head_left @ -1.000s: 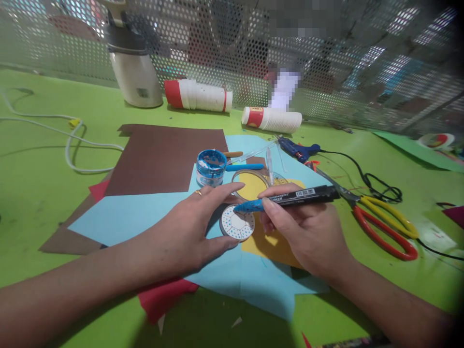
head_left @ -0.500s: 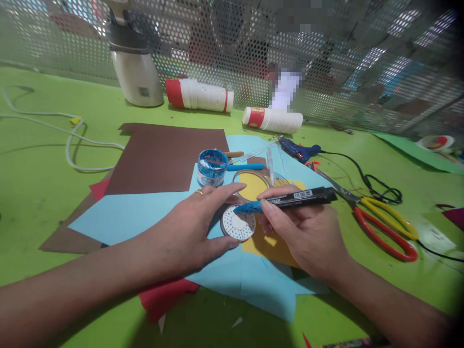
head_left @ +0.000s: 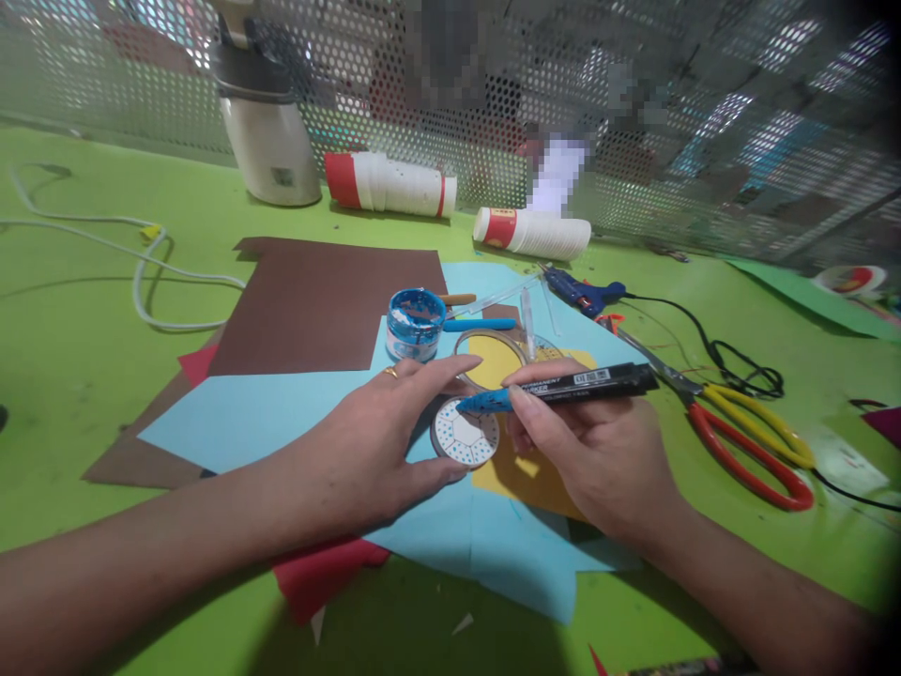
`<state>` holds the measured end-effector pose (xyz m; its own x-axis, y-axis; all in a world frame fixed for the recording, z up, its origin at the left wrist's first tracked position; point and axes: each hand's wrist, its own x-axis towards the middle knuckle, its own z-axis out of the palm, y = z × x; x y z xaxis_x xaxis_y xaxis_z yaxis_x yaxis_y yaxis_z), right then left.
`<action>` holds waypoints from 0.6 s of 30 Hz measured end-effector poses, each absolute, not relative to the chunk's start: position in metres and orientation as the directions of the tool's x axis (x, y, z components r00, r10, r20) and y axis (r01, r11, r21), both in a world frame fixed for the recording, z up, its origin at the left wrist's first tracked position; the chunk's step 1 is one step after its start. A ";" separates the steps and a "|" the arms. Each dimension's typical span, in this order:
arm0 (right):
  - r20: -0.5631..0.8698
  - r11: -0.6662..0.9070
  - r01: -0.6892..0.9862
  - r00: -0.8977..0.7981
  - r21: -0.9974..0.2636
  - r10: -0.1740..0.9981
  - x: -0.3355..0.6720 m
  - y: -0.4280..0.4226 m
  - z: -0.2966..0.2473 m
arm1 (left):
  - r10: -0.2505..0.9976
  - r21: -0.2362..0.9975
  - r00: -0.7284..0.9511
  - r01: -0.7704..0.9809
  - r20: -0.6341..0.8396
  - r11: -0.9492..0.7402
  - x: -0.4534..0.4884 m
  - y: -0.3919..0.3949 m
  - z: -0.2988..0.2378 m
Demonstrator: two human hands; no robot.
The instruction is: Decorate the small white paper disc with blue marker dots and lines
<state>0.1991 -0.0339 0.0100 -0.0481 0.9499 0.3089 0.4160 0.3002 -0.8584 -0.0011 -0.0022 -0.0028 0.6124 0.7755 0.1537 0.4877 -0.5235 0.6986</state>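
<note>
My right hand (head_left: 591, 441) grips a black permanent marker (head_left: 598, 377) whose front end is smeared with blue paint. Its tip rests at the upper edge of a small white disc (head_left: 465, 434) with drawn panel lines and blue dots, set in a dark rim. My left hand (head_left: 373, 432) steadies the disc: the thumb presses its lower edge, the index finger stretches above it, and the other fingers are partly hidden. Beyond the disc lie a clear ring-shaped lid (head_left: 519, 349) and an open jar of blue paint (head_left: 415, 330). Light blue paper (head_left: 282, 422) and yellow paper (head_left: 542, 488) lie underneath.
Scissors (head_left: 753, 441) and a blue glue gun (head_left: 584, 291) with a black cord lie at the right. Brown paper (head_left: 330, 310) is at the left. Stacked paper cups (head_left: 394, 185) and a white bottle (head_left: 271, 150) stand along the perforated screen (head_left: 394, 84).
The whole view has shifted very slightly. Both hands keep their places, with the marker tip still at the disc's upper edge.
</note>
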 end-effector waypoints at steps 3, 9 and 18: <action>0.306 0.294 0.436 -0.044 -0.851 0.951 0.199 -0.033 0.011 | 0.776 0.696 0.612 0.490 0.152 -0.524 -0.001 -0.002 -0.003; 0.324 0.299 0.481 -0.033 -0.824 0.946 0.197 -0.033 0.013 | 0.775 0.685 0.613 0.500 0.152 -0.530 -0.002 -0.003 -0.003; 0.369 0.303 0.547 0.011 -0.780 0.929 0.193 -0.032 0.012 | 0.777 0.667 0.609 0.513 0.162 -0.541 -0.001 -0.003 -0.004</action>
